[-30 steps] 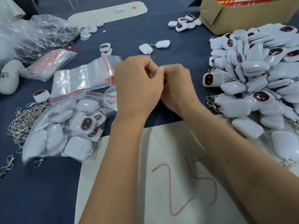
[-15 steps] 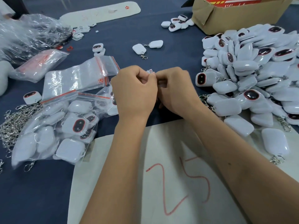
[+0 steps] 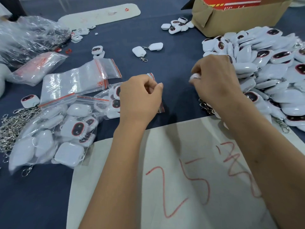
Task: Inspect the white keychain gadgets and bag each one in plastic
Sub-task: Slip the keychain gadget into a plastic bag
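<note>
Two bare hands work apart over a dark blue table (image 3: 148,35). Left hand (image 3: 140,98), fingers curled, pinches a small clear plastic bag (image 3: 152,76) with a red zip strip. Right hand (image 3: 214,80) grips a white keychain gadget (image 3: 194,78), mostly hidden by its fingers, at the edge of a large heap of gadgets (image 3: 272,70). Filled bags (image 3: 54,129) lie left, beside loose chains (image 3: 11,126). White cardboard (image 3: 189,146) marked "25" sits nearest; a brown box (image 3: 234,17) stands behind.
</note>
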`<state>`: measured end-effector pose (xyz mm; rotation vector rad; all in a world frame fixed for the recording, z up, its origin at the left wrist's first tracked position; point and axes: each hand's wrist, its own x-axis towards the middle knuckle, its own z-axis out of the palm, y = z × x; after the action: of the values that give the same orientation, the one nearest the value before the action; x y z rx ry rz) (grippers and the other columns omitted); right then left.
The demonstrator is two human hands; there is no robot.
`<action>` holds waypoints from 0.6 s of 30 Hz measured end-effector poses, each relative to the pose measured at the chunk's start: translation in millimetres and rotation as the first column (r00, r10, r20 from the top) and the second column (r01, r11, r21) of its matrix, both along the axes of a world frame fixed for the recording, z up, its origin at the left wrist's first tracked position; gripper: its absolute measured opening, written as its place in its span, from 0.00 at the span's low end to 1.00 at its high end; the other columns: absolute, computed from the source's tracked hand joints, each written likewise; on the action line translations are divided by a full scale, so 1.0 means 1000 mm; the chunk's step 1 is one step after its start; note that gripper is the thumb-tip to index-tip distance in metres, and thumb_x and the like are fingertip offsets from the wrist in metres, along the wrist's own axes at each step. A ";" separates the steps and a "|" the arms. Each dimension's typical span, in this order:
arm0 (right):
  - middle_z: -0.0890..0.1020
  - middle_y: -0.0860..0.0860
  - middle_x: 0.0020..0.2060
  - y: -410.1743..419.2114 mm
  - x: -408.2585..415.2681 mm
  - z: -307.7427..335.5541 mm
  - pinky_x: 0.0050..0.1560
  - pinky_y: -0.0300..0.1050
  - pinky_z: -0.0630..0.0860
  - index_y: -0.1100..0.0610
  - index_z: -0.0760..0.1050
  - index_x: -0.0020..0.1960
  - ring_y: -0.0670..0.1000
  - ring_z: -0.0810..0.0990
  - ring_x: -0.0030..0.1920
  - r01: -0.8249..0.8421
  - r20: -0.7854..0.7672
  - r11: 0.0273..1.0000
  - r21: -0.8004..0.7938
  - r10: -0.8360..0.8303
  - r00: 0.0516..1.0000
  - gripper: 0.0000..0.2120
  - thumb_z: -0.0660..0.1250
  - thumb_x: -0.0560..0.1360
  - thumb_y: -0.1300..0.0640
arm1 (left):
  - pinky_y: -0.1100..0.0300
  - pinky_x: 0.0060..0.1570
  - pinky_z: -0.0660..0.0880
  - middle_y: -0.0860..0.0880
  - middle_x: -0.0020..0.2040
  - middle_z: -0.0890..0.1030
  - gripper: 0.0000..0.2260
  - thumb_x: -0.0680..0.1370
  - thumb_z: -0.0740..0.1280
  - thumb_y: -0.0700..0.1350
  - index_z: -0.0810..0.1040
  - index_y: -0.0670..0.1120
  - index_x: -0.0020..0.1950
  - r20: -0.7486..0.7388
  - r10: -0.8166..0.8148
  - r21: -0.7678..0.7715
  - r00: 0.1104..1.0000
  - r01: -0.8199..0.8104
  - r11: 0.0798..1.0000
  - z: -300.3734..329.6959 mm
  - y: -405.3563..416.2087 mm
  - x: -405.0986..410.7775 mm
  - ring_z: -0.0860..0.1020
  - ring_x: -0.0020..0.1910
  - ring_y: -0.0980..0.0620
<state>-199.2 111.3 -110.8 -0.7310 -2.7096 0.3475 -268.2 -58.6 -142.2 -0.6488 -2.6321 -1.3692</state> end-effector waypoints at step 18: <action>0.83 0.57 0.34 -0.035 0.010 -0.044 0.25 0.40 0.74 0.66 0.84 0.54 0.51 0.77 0.29 -0.398 -0.436 0.440 -0.805 0.016 0.900 0.14 0.60 0.86 0.62 | 0.66 0.31 0.78 0.48 0.34 0.85 0.07 0.80 0.71 0.38 0.85 0.39 0.43 0.517 -0.218 0.392 0.827 -0.002 0.920 0.005 -0.008 0.001 0.81 0.28 0.54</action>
<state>-189.4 76.0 -155.2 -0.4306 -2.0702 1.8699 -266.9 -66.8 -136.8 -0.3934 -2.6001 -2.3317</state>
